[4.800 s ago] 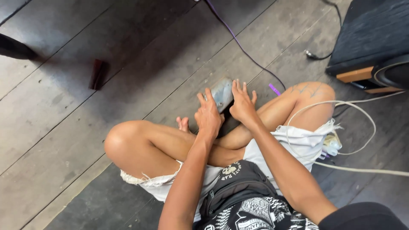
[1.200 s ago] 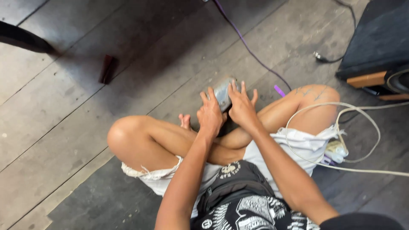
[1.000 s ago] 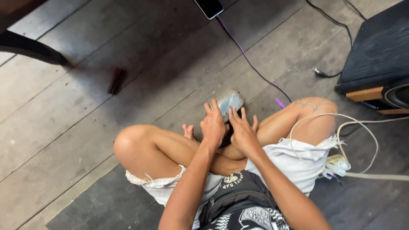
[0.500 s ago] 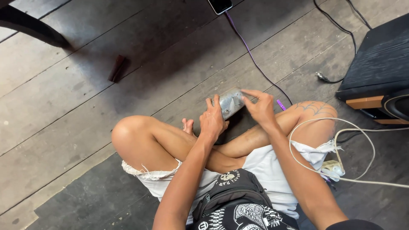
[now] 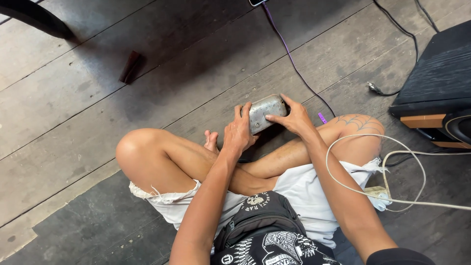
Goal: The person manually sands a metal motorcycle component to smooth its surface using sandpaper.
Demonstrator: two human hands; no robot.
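I sit cross-legged on a wooden plank floor. Both hands hold a dull grey, rounded metal casing [image 5: 265, 112] just above my crossed shins. My left hand [image 5: 239, 131] grips its near left end, fingers wrapped up over the edge. On the right end rests my right hand [image 5: 292, 118], thumb on the face and fingers curled round the far side. The casing lies tilted, its long side running left to right.
A purple cable [image 5: 289, 56] runs from a phone [image 5: 256, 2] at the top edge toward my knee. A black speaker cabinet [image 5: 440, 83] stands at right. White cord [image 5: 402, 172] loops by my right thigh. A small dark block [image 5: 130, 66] lies upper left.
The metal casing has been lifted clear of my feet and turned sideways. My right hand slid from on top of it to its right end; the view shifted slightly.
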